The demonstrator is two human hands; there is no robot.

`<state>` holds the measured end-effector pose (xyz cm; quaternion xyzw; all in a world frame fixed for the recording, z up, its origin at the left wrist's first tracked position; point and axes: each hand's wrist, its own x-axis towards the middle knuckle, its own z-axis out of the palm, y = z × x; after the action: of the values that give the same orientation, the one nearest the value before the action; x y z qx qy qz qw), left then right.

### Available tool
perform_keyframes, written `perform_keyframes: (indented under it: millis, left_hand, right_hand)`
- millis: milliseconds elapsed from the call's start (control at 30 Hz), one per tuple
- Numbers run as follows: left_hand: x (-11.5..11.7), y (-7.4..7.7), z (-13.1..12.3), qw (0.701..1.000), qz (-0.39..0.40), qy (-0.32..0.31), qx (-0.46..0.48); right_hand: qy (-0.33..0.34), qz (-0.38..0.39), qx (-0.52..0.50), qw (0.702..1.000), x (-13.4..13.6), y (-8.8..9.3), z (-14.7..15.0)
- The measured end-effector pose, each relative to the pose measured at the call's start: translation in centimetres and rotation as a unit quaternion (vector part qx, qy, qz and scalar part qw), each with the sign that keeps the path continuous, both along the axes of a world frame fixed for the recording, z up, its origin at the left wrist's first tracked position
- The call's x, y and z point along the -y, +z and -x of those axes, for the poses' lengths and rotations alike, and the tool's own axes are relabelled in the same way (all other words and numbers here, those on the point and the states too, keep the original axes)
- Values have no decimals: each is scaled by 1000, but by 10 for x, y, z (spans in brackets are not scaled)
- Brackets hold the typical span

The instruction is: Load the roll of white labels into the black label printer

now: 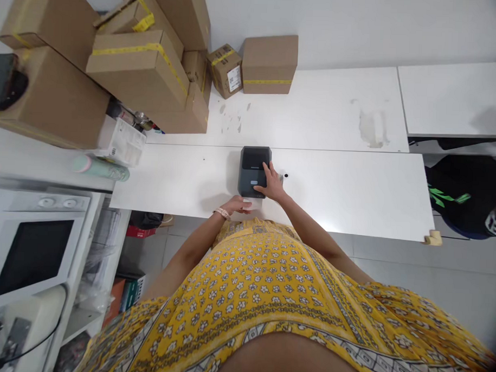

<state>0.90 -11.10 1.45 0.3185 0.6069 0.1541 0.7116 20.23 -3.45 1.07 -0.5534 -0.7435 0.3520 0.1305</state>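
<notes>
A dark grey label printer [248, 174] with a black top panel and a small light button stands on the white table. My right hand [273, 185] lies on the printer's right side, fingers spread over its top and front corner. At the front edge of the printer, my left hand [235, 204], with a pale band on its wrist, has its thumb and fingers around a small white paper label [248, 204]. How firmly it grips the label is hard to see.
Cardboard boxes [138, 73] are stacked at the back left, with two smaller ones, including a brown carton [269, 64], by the wall. A mint bottle [100, 167] lies at the left. A white microwave [34, 243] stands lower left. A black bag [463, 188] is at the right.
</notes>
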Motion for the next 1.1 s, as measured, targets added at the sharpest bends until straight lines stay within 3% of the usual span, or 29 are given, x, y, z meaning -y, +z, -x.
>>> perform_keyframes:
  millis: [100, 267, 367, 533, 700, 900, 1100]
  left_hand:
    - [-11, 11, 28, 993, -34, -53, -96]
    - [-40, 25, 55, 979, -109, 26, -170]
    - [-54, 26, 47, 980, -117, 42, -155]
    - [-62, 15, 21, 982, -119, 60, -135]
    - [-60, 9, 18, 984, -106, 82, -119]
    - [-50, 12, 18, 981, -113, 121, -102]
    - [-41, 11, 11, 981, -103, 149, -71]
  right_hand:
    - [-76, 13, -37, 996, -1, -7, 11]
    - [-118, 47, -33, 991, -2, -7, 20]
    - [-137, 71, -9, 988, -4, 1, 25]
    - [-181, 90, 26, 979, -9, 9, 34]
    - [-149, 50, -58, 986, 1, 0, 20]
    - [-194, 147, -178, 953, 25, 0, -5]
    - [-210, 183, -189, 942, 33, 6, -5]
